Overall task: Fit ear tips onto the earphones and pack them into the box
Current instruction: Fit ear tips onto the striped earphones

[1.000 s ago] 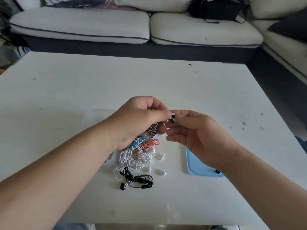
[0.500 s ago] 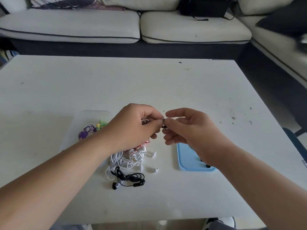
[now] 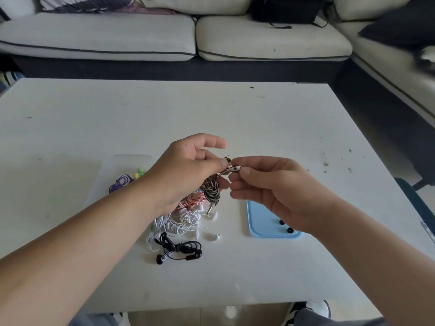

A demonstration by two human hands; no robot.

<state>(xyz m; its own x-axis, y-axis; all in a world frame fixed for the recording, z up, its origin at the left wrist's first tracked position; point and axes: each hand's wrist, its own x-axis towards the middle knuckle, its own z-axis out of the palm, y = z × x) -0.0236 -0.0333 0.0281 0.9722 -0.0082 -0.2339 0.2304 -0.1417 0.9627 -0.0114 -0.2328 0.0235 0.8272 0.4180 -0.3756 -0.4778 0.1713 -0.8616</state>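
Above the table, left hand and right hand both pinch the striped earphone; its tip (seemingly half-seated) could pop off and roll away if pressed crookedly.

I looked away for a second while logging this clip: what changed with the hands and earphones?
The left hand has lifted its forefinger off the pinch, and the hands have drawn slightly apart, baring the earbud between them. The right hand still pinches it; the left still holds the striped cord. White pile, black earphones and blue tray lie unmoved.
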